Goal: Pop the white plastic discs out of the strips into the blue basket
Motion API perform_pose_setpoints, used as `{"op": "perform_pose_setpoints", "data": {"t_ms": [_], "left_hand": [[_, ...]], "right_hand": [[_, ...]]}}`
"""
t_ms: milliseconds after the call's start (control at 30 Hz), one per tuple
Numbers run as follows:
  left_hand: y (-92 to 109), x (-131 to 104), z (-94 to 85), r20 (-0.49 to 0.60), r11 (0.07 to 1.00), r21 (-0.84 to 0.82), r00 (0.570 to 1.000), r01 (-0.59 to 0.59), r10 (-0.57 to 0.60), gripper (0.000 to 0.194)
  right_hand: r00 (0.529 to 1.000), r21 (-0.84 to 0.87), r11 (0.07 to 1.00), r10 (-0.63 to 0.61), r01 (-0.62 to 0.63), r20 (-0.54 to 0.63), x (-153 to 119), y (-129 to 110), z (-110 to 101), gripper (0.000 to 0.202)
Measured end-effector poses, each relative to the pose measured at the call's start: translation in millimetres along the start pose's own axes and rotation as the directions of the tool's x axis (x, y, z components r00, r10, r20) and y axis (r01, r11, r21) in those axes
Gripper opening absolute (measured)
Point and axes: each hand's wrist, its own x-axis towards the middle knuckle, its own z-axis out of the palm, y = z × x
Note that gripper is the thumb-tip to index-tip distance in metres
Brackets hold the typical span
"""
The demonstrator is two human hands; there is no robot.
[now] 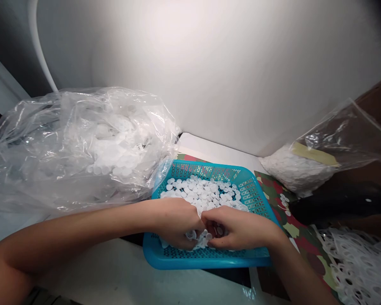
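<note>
Checking from left to right, note that the large bag [120,156] overlaps the far left corner of the basket [168,263]; a slump of its film could sweep the white discs [206,190] over the rim. The left hand [178,220] has its fingers curled down among the white discs in the basket, several showing beside the thumb; whether they are gripped cannot be told. The right hand [241,228] has its thumb and forefinger bent round a narrow hollow with discs visible inside; a firm hold cannot be confirmed. Because the hands nearly meet, knuckles could collide and knock pieces loose, and small slick pieces could slip from the fingertips. The right wrist crosses the basket's rim, so downward pressure there might tilt it. Farther right, the loose discs [285,199] on the patterned mat [305,241] could be brushed into the heap of rings [358,267] if the forearm swings outward. Regarding materials, the large bag is clear, crinkled film holding pale pieces. The basket is blue plastic, rectangular, round-cornered and perforated by small slots. The white discs are thin, round and smooth-looking. The patterned mat carries red, green and cream patches. The small bag [300,171] is clear film round a white, lumpy mass, crossed by a yellow strip [316,153]. The heap of rings is whitish, translucent and tangled
</note>
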Motion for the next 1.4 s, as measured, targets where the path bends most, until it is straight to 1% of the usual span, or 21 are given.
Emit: {"op": "perform_pose_setpoints", "data": {"t_ms": [167,333,567,733,867,1033,1233,1400], "left_hand": [[-1.0,-0.3,-2.1,-0.001,0.999,-0.05,1.0,-0.019,0.018,0.013],[-2.1,-1.1,-4.6,0.027,0.991,-0.128,0.999,-0.025,0.028,0.011],[-3.4,-1.2,-4.9,0.083,0.981,-0.194,0.996,-0.011,0.028,0.021],[-3.5,-1.1,-3.9,0.069,0.985,-0.173,0.997,-0.021,0.033,0.019],[-2.5,-0.4,-2.1,0.049,0.989,-0.147,0.999,-0.006,0.013,0.017],[-1.9,0.1,-1.5,0.065,0.995,-0.098,0.998,0.005,0.001,0.015],[-3.0,0.8,-3.8,0.086,0.994,-0.113,0.996,0.002,0.008,0.016],[-2.5,0.4,-4.2,0.103,0.997,-0.081,0.995,0.016,-0.007,0.018]], "right_hand": [[0.999,-0.021,1.0,-0.022,0.023,0.038,-3.7,0.3,-4.7,0.014],[0.996,-0.003,0.999,-0.046,0.046,0.078,-4.4,2.8,-7.7,0.019],[0.995,0.028,0.999,-0.049,0.047,0.087,-2.5,3.0,-8.5,0.018],[0.996,0.038,0.999,-0.022,0.018,0.091,-1.8,2.6,-8.5,0.017],[0.997,0.03,0.999,-0.024,0.022,0.078,-1.8,3.4,-7.1,0.014],[0.999,0.019,1.0,-0.008,0.008,0.044,-0.9,4.2,-4.4,0.012],[1.0,0.021,1.0,-0.005,0.004,0.03,-0.2,3.3,-2.9,0.012],[1.0,0.034,0.999,0.009,-0.009,0.021,0.3,3.2,-2.6,0.012]]}}
